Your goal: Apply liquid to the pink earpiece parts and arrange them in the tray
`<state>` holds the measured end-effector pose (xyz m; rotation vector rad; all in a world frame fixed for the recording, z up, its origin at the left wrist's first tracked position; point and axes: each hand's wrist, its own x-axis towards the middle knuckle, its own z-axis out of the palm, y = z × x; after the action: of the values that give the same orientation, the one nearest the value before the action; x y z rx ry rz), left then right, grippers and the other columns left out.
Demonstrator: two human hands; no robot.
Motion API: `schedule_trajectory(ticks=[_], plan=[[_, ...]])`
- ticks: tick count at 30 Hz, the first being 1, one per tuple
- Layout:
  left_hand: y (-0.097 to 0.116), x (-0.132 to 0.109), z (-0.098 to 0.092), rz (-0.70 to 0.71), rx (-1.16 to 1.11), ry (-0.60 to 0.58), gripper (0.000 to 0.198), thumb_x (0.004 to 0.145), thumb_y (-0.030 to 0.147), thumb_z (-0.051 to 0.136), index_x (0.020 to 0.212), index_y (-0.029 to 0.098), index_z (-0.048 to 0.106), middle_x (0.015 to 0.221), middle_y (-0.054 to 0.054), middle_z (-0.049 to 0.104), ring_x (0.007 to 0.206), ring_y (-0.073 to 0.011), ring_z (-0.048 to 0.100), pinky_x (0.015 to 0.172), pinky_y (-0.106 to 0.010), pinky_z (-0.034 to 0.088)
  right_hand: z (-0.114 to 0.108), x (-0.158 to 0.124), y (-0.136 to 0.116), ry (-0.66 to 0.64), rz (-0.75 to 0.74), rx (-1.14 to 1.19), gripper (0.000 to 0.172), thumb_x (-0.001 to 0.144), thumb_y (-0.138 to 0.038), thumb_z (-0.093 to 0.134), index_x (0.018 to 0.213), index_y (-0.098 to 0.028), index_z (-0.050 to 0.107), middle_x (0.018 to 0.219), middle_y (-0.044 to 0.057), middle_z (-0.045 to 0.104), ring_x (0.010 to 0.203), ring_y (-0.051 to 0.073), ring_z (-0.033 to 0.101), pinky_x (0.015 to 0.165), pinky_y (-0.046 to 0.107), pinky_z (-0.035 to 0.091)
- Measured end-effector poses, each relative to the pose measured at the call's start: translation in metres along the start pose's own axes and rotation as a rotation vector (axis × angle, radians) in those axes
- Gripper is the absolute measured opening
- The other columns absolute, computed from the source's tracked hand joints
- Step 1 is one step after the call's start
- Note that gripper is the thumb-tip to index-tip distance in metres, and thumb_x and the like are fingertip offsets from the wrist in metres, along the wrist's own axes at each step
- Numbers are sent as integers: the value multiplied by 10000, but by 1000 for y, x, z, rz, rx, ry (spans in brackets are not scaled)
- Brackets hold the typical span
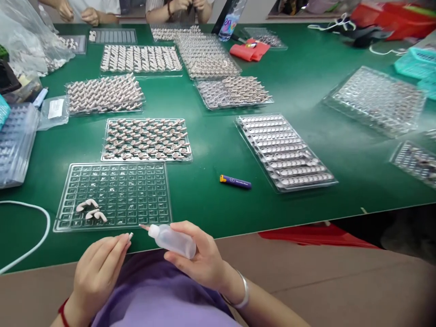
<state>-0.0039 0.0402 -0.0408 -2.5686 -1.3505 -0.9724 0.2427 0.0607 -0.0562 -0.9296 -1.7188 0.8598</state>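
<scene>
At the table's front edge, my left hand (100,268) pinches a small white part (131,236), whose tip sticks out past the fingertips. My right hand (204,256) is wrapped round a translucent squeeze bottle (177,241), tilted so that its thin nozzle points left, above the front edge of a clear tray. That clear tray (143,195) has rows of small square pockets. Several white curved pieces (91,211) lie at its lower left. Just behind it stands a tray filled with similar stemmed pieces (146,138).
A purple lighter (235,182) lies on the green table (204,136), left of a tray of white parts (286,152). Further back are more filled trays (141,59), a water bottle (228,25) and red cloth (250,51). A white cable (44,222) curves at left. Other people's hands (90,16) show behind.
</scene>
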Motion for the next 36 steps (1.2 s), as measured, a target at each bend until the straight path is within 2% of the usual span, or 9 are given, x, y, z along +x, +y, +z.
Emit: schedule_trajectory(ticks=[6, 14, 31, 34, 36], plan=[[6, -2, 1, 39, 122, 12, 437, 699, -23, 768, 1111, 68, 653, 936, -100, 760, 794, -178, 664, 786, -314, 537, -1, -2, 0, -76, -148, -103, 397, 899, -281, 619, 1265, -189, 496, 888, 76, 666, 708, 189, 594, 606, 309, 535], [8, 0, 2, 35, 110, 18, 442, 672, -30, 783, 1086, 58, 657, 920, -99, 762, 774, -173, 669, 772, -307, 537, 0, -2, 3, -90, -202, -154, 404, 882, -256, 628, 1255, -166, 498, 923, 100, 700, 697, 195, 587, 584, 318, 537], [5, -3, 5, 22, 108, 25, 467, 671, -18, 792, 1108, 80, 658, 917, -84, 766, 762, -165, 669, 753, -300, 545, -1, -2, 3, -98, -189, -159, 481, 846, -236, 646, 1298, -202, 486, 943, 87, 706, 700, 196, 599, 593, 325, 545], [5, -4, 4, -10, 85, 27, 460, 684, -16, 781, 1113, 100, 664, 927, -75, 765, 769, -163, 671, 773, -300, 547, -4, -3, 1, -80, -137, -89, 435, 860, -258, 644, 1269, -213, 503, 923, 73, 689, 677, 181, 593, 582, 307, 536], [10, -7, 2, -89, 8, 35, 435, 716, -15, 751, 1120, 127, 669, 939, -69, 762, 790, -163, 678, 791, -297, 550, -5, -5, -1, -47, -43, 2, 411, 863, -279, 659, 1243, -220, 514, 902, 55, 666, 659, 163, 593, 570, 278, 529]])
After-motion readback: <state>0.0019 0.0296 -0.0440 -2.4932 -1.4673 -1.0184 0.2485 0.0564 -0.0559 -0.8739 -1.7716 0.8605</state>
